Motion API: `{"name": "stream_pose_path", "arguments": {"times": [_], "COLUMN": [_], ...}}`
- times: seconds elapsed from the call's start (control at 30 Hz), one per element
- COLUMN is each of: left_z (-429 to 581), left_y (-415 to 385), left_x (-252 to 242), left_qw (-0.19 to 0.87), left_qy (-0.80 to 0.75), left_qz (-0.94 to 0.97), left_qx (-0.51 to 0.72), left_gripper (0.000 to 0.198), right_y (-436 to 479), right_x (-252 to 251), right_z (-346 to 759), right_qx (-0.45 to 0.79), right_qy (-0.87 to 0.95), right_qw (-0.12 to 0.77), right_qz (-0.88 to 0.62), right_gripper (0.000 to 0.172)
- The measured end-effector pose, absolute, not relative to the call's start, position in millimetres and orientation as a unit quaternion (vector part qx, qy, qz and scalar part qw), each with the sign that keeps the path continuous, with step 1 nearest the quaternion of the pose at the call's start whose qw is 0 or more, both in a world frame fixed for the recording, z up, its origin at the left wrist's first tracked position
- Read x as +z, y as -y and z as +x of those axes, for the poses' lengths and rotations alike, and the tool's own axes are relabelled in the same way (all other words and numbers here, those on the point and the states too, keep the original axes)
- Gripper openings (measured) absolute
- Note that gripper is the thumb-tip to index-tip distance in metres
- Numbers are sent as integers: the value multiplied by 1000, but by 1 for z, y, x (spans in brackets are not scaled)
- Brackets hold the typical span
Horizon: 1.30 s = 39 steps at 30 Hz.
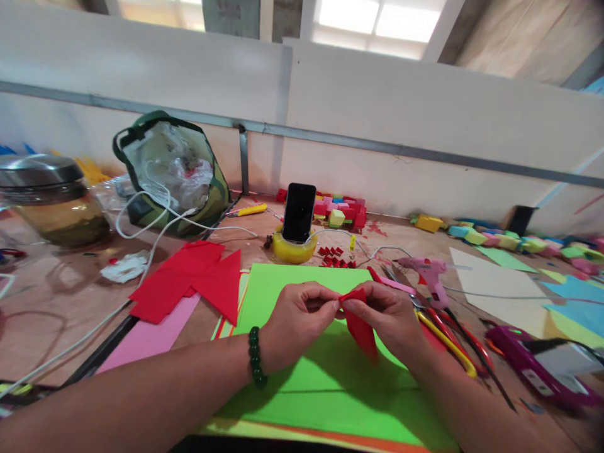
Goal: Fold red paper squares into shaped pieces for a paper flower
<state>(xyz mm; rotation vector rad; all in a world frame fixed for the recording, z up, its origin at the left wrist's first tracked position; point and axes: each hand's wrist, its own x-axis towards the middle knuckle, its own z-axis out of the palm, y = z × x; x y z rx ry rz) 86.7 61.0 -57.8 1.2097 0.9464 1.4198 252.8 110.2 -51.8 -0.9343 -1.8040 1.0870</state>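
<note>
Both hands meet over a bright green paper sheet point(302, 384) in front of me. My left hand point(295, 321), with a green bead bracelet on the wrist, pinches the top edge of a small folded red paper piece point(359, 327). My right hand point(389, 321) grips the same red piece from the right side, fingers closed on it. The paper hangs down in a point below the fingers.
Red paper pieces point(193, 280) and a pink sheet point(151, 336) lie left. A phone point(299, 212) stands in a yellow tape roll point(293, 251). A pink glue gun point(427, 272), scissors point(448, 343), coloured foam blocks point(500, 239), a bag point(172, 173) and a jar point(54, 201) surround the work area.
</note>
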Motion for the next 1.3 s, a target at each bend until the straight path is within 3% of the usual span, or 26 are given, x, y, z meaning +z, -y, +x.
{"name": "stream_pose_path", "arguments": {"times": [0.23,0.37,0.6,0.93,1.07,1.3], "left_z": [87,85,84,78,79,90], "left_y": [-61,-63,-60,-67,-68,-69], "left_x": [-59,-59,-50,-54,-55,-62], "left_qw": [492,456,430,488,518,576], "left_qy": [-406,-410,-434,-442,-406,-381], "left_qz": [501,531,559,553,533,539], "left_qx": [585,585,559,511,532,482], "left_gripper": [14,15,16,22,23,8], "right_y": [-105,-101,-107,-111,-114,-113], "right_x": [-51,-48,-51,-49,-52,-64], "right_z": [250,248,256,248,245,238], "right_qx": [297,280,387,565,639,580], "right_qy": [772,797,738,642,540,557], "right_qw": [441,424,443,382,415,485], "right_qz": [-348,-327,-331,-350,-356,-344], "right_gripper": [18,14,19,29,29,25]}}
